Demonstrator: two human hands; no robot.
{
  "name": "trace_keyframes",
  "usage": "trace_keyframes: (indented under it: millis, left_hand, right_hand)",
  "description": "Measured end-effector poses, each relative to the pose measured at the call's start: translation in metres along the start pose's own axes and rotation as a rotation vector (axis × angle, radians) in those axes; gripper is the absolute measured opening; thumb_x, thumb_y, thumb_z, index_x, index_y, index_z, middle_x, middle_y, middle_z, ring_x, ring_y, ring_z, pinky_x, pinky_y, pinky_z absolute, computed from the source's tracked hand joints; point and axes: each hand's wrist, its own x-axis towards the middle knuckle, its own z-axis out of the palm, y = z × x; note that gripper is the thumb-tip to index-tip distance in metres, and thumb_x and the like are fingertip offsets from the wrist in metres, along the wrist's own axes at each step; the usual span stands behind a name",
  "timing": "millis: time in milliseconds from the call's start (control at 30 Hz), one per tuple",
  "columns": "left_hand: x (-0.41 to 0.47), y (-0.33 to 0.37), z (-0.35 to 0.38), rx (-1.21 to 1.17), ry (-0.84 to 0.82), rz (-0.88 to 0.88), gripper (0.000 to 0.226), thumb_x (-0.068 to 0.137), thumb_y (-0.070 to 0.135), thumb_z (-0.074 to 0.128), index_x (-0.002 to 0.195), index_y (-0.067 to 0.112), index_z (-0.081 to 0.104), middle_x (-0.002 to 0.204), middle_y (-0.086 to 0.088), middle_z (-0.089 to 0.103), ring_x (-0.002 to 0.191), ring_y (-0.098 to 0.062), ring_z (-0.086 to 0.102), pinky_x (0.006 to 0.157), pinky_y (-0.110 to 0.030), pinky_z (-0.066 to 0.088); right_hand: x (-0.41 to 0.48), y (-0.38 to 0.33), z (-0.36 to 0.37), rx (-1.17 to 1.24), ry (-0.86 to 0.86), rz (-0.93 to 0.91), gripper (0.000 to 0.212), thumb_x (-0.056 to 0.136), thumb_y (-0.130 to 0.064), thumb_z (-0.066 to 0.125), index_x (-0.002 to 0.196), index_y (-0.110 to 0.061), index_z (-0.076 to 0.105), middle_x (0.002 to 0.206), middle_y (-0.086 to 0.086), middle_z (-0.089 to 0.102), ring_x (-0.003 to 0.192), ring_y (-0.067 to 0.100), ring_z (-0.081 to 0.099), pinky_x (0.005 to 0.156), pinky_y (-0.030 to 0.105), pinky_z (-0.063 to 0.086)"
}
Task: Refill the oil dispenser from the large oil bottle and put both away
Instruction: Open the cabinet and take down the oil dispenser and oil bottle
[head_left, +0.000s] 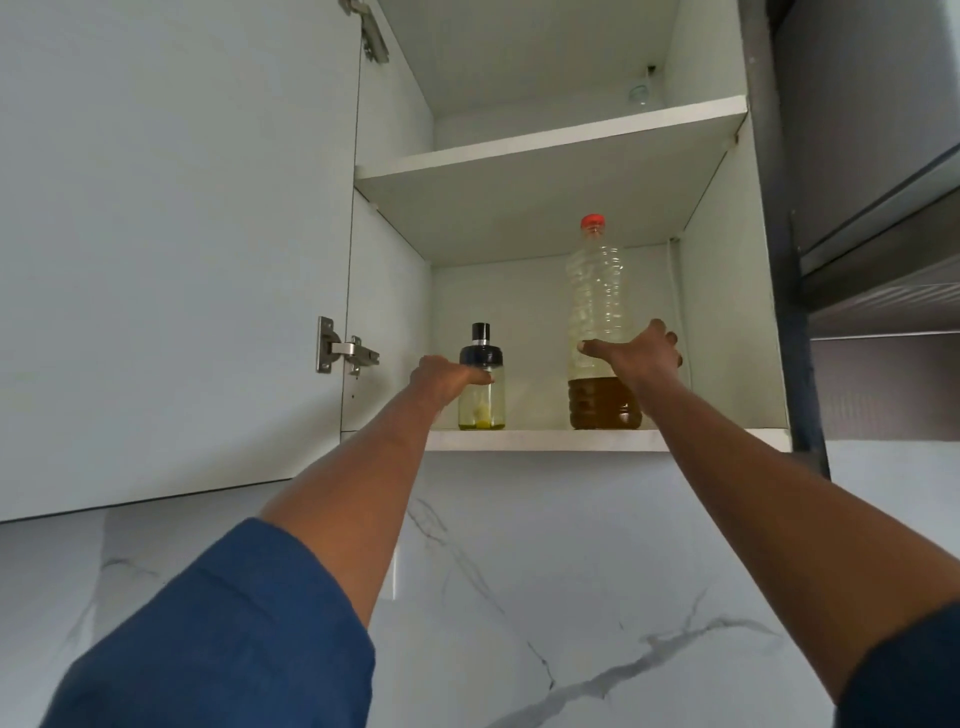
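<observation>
A home kitchen: a white wall cabinet (717, 322) with an open hinged door (171, 249) and two shelves hangs above a marble-veined backsplash (519, 597), with cooking-oil bottles (600, 322) standing on the lower shelf (545, 439).

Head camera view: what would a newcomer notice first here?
A person reaches up with both hands into an open wall cabinet. The right hand grips the large oil bottle, red-capped and mostly empty, on the lower shelf. Left of it, the left hand holds the small black-topped oil dispenser, nearly empty.
</observation>
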Motion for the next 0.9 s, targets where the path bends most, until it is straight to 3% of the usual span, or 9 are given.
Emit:
trace_keyframes:
  millis: [100, 233, 367, 500, 567, 667, 767, 900]
  left_hand:
    - [0.016, -0.002, 0.011, -0.072, -0.093, -0.032, 0.078, 0.068, 0.030, 0.080, 0.130, 0.001, 0.043, 0.136, -0.014, 0.046, 0.127, -0.027, 0.041, 0.088, -0.028, 0.031]
    - [0.033, -0.005, 0.020, -0.106, -0.119, -0.025, 0.074, 0.064, 0.030, 0.083, 0.124, 0.004, 0.048, 0.130, -0.013, 0.051, 0.123, -0.027, 0.045, 0.086, -0.029, 0.032]
    - [0.044, -0.009, 0.026, -0.086, -0.144, -0.031, 0.079, 0.060, 0.030, 0.086, 0.125, 0.005, 0.048, 0.127, -0.014, 0.053, 0.120, -0.029, 0.047, 0.091, -0.033, 0.036]
    - [0.052, -0.010, 0.029, -0.043, -0.131, -0.013, 0.071, 0.058, 0.024, 0.087, 0.118, 0.005, 0.053, 0.100, -0.011, 0.058, 0.086, -0.022, 0.054, 0.078, -0.032, 0.043]
    - [0.055, -0.011, 0.030, -0.070, -0.124, -0.011, 0.067, 0.057, 0.020, 0.087, 0.114, 0.004, 0.055, 0.095, -0.012, 0.058, 0.078, -0.021, 0.053, 0.076, -0.032, 0.047]
    - [0.053, -0.011, 0.032, -0.108, -0.093, 0.002, 0.066, 0.056, 0.018, 0.087, 0.112, 0.004, 0.056, 0.102, -0.013, 0.061, 0.085, -0.022, 0.058, 0.081, -0.033, 0.049]
    - [0.045, -0.002, 0.030, -0.202, -0.081, 0.041, 0.065, 0.056, 0.016, 0.086, 0.112, 0.003, 0.058, 0.109, -0.015, 0.063, 0.097, -0.026, 0.062, 0.088, -0.036, 0.052]
    - [0.023, 0.022, 0.016, -0.260, -0.100, 0.097, 0.065, 0.055, 0.015, 0.086, 0.113, 0.004, 0.058, 0.108, -0.013, 0.063, 0.097, -0.025, 0.061, 0.088, -0.039, 0.052]
  right_hand:
    - [0.013, -0.003, 0.004, 0.030, -0.025, 0.002, 0.097, 0.064, -0.049, 0.079, 0.135, -0.006, 0.029, 0.134, 0.015, 0.042, 0.122, 0.036, 0.042, 0.099, 0.051, 0.039]
    - [0.024, -0.006, 0.012, 0.131, -0.045, 0.001, 0.091, 0.061, -0.047, 0.081, 0.129, -0.007, 0.035, 0.124, 0.012, 0.053, 0.109, 0.030, 0.053, 0.077, 0.035, 0.042]
    - [0.030, -0.005, 0.019, 0.155, -0.018, -0.006, 0.088, 0.059, -0.043, 0.083, 0.126, -0.009, 0.037, 0.117, 0.008, 0.053, 0.095, 0.024, 0.052, 0.072, 0.033, 0.040]
    - [0.032, -0.005, 0.021, 0.133, 0.012, 0.002, 0.080, 0.058, -0.037, 0.082, 0.122, -0.010, 0.041, 0.108, 0.005, 0.053, 0.086, 0.022, 0.051, 0.066, 0.031, 0.039]
    - [0.031, -0.007, 0.020, 0.121, 0.027, -0.003, 0.078, 0.059, -0.036, 0.081, 0.121, -0.010, 0.042, 0.106, 0.005, 0.052, 0.087, 0.023, 0.051, 0.065, 0.031, 0.039]
    - [0.027, -0.009, 0.019, 0.135, 0.035, -0.009, 0.075, 0.059, -0.034, 0.080, 0.120, -0.010, 0.043, 0.106, 0.005, 0.052, 0.087, 0.022, 0.052, 0.064, 0.030, 0.040]
    - [0.021, -0.012, 0.016, 0.161, 0.032, -0.042, 0.070, 0.060, -0.034, 0.079, 0.115, -0.011, 0.044, 0.102, 0.003, 0.052, 0.080, 0.019, 0.051, 0.054, 0.026, 0.035]
    - [0.010, -0.029, 0.002, 0.190, 0.032, -0.109, 0.068, 0.061, -0.035, 0.079, 0.115, -0.012, 0.044, 0.100, 0.002, 0.051, 0.079, 0.018, 0.051, 0.051, 0.024, 0.032]
